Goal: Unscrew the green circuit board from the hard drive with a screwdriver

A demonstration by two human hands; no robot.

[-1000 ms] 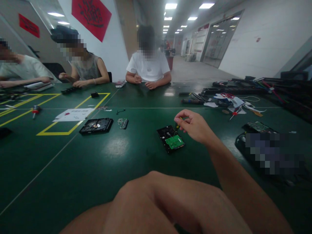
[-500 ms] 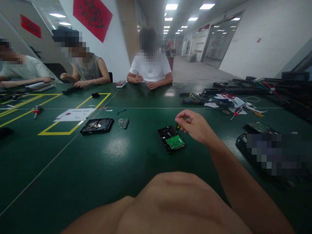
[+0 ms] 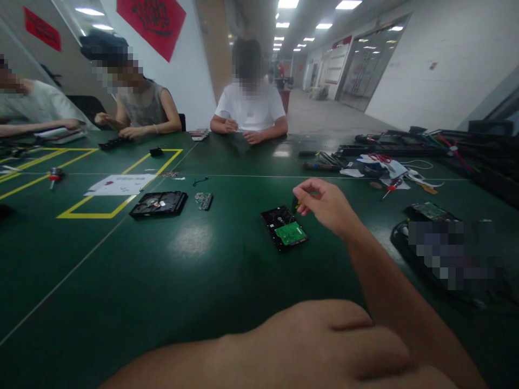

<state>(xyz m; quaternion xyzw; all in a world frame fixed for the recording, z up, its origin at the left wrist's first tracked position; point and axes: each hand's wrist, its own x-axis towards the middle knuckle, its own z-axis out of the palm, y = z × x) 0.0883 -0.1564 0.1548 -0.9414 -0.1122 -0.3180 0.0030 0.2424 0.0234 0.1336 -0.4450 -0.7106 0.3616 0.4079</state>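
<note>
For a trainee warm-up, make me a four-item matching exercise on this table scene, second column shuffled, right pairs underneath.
Column one
1. Right hand
2. Left hand
3. Hard drive beside the right hand
4. White sheet

Column two
A. Lying across a yellow outline
B. Black, with a green board on it
C. Pinching a small tool
D. Nearest the camera, at the bottom of the view

Right pairs: 1-C, 2-D, 3-B, 4-A
</note>
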